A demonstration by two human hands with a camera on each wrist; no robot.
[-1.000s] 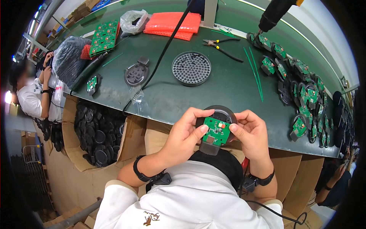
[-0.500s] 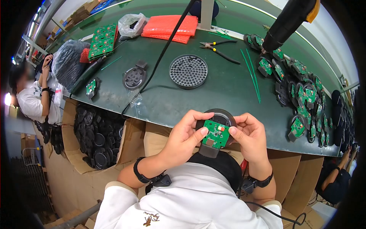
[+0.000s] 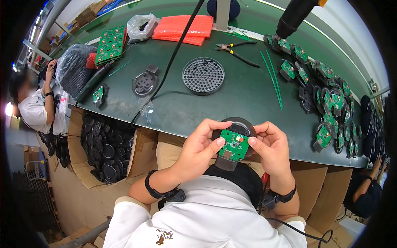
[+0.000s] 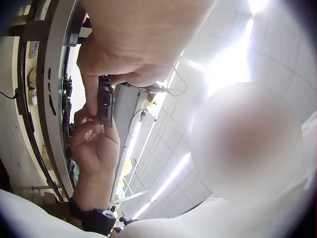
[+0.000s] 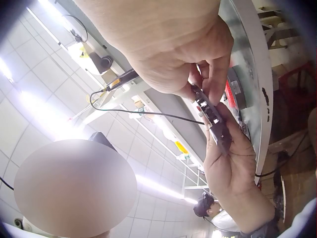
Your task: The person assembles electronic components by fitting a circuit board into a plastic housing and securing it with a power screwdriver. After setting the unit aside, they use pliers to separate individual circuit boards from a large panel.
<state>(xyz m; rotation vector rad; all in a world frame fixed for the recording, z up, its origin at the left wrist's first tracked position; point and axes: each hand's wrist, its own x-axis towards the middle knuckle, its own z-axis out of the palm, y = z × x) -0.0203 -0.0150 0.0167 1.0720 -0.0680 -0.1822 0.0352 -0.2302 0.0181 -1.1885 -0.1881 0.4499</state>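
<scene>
Between both hands is a round black plastic housing (image 3: 240, 123) with a square green circuit board (image 3: 234, 145) in it, components facing up. My left hand (image 3: 198, 146) grips its left side, thumb on the board's edge and fingers along the rim. On the opposite side my right hand (image 3: 271, 146) pinches it, with the thumb at the board's right edge. A dark rectangular block (image 3: 226, 163) sticks out from the housing towards the body. In the left wrist view the housing (image 4: 105, 101) appears edge-on between the hands; the right wrist view also shows the housing (image 5: 213, 119) from its side.
A round perforated tray (image 3: 203, 76) holding small dark pieces lies mid-table, with cutting pliers (image 3: 235, 48) behind it. Board-fitted housings (image 3: 331, 101) pile up at right, below a hanging electric screwdriver (image 3: 295, 18). A cardboard box (image 3: 140, 149) of black parts stands below left.
The hanging screwdriver swung lower and nearer half a second ago and is now higher up again. The view has shifted slightly. Both hands keep their hold on the housing.
</scene>
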